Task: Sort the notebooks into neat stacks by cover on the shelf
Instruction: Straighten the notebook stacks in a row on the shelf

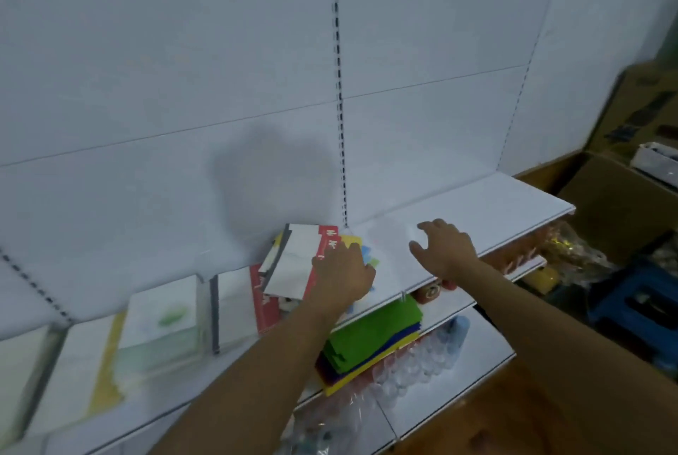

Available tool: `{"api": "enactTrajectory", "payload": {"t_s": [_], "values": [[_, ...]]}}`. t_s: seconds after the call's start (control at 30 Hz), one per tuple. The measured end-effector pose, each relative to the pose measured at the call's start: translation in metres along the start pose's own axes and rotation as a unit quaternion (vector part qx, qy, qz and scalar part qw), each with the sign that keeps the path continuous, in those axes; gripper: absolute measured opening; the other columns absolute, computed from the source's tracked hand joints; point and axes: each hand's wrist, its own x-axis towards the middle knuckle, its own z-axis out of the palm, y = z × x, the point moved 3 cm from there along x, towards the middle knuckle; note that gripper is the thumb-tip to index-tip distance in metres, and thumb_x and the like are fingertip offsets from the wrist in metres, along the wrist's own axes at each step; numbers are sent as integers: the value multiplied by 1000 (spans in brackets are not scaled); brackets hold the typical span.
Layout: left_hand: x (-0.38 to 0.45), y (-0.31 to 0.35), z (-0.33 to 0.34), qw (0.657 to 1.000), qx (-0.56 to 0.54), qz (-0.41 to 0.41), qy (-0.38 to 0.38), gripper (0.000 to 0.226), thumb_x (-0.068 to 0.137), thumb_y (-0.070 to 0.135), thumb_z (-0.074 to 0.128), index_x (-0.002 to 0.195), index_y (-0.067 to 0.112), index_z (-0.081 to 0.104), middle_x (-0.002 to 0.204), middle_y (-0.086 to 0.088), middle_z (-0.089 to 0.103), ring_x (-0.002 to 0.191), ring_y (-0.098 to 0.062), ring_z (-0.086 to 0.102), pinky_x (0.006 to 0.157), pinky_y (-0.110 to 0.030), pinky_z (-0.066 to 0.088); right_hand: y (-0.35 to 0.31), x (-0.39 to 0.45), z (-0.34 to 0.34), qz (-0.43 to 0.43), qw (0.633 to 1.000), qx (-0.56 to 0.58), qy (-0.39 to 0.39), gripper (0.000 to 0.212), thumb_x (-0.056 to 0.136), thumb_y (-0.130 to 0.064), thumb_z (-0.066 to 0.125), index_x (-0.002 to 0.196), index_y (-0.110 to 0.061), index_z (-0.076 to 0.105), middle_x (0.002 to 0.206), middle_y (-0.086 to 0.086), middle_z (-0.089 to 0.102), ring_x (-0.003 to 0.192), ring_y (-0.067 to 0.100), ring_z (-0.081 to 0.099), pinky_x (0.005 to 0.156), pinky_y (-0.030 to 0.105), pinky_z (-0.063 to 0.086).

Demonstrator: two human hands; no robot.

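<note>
A loose pile of notebooks (293,264) with white and red covers lies on the white shelf (477,212), tilted against the back panel. My left hand (343,271) rests on the pile's right side, fingers down over a red-edged cover and a yellow one (350,239). My right hand (442,247) hovers just above the bare shelf to the right, fingers spread and holding nothing. Further left along the shelf lie a spiral-bound notebook (216,308), a white and green stack (161,319) and a white and yellow one (84,374).
Below the shelf sit green, blue and yellow sheets (370,341) and clear plastic-wrapped goods (407,374). Cardboard boxes (616,205) and a blue crate (638,297) stand at the right. The white back panel rises behind the shelf.
</note>
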Motion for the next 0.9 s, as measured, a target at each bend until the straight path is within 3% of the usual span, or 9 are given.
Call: {"api": "enactTrajectory", "payload": {"t_s": [0.13,0.37,0.47,0.57,0.67,0.77,0.9], "values": [[9,-60,-10,997,46,-57,10,45,93,45,42,127,16,46,129,-9,50,120,-28,46,99,-45,37,-67,33,23,-83,996,-19,-19,57,95,-48,42,143,-19,38,143,6,42,130,27,41,103,39,33],[6,-140,-3,982,-60,-179,23,41,90,38,47,121,12,51,124,-11,54,116,-29,50,95,-43,41,-138,58,65,-135,989,14,-62,45,91,-44,47,128,-18,51,121,7,53,113,27,52,94,41,44],[9,-149,7,973,-114,-201,26,40,90,36,51,119,8,53,121,-12,56,109,-28,55,89,-39,48,-144,64,82,-100,989,65,-87,25,90,-33,48,100,-14,61,104,7,63,92,23,62,83,39,53],[16,-148,11,967,-130,-218,39,38,92,30,52,119,5,53,122,-14,54,110,-28,55,87,-34,46,-144,64,98,-75,984,90,-134,21,94,-22,41,77,-16,52,96,6,65,87,23,62,82,35,52],[23,-143,12,955,-166,-243,48,41,90,29,57,122,5,52,123,-13,53,110,-28,55,85,-31,45,-144,68,111,-56,982,113,-139,20,96,-19,37,90,-16,56,110,10,64,101,25,61,90,34,47],[26,-142,17,931,-244,-266,52,43,87,27,64,123,6,54,119,-11,62,106,-26,61,80,-28,46,-143,73,114,9,975,172,-140,24,92,-25,49,102,-5,57,109,15,61,96,28,58,78,31,44],[29,-144,24,916,-288,-275,46,41,87,24,66,123,7,58,121,-11,63,107,-25,61,82,-26,46,-141,78,122,19,964,224,-143,34,93,-31,48,109,-2,52,112,15,57,100,29,56,81,33,43]]}}
